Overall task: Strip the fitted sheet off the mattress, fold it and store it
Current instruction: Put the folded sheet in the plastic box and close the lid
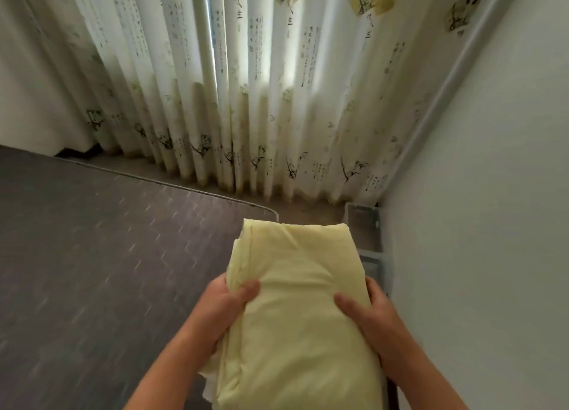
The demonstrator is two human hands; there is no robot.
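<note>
The folded pale-yellow fabric sheet point(295, 286), pinched in grips of left hand point(221, 311) and right hand point(371, 315); loose left layers may unfold.

Left hand point(226, 314): grips folded sheet point(295, 274) at 9 o'clock, thumb on top. Right hand point(377, 320): grips at 3 o'clock, thumb on top. Forearms bare.

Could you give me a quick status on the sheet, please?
Left hand and right hand both grip the folded yellow sheet, held up. Mattress bare. Pale container by the wall ahead, path looks open.
</note>
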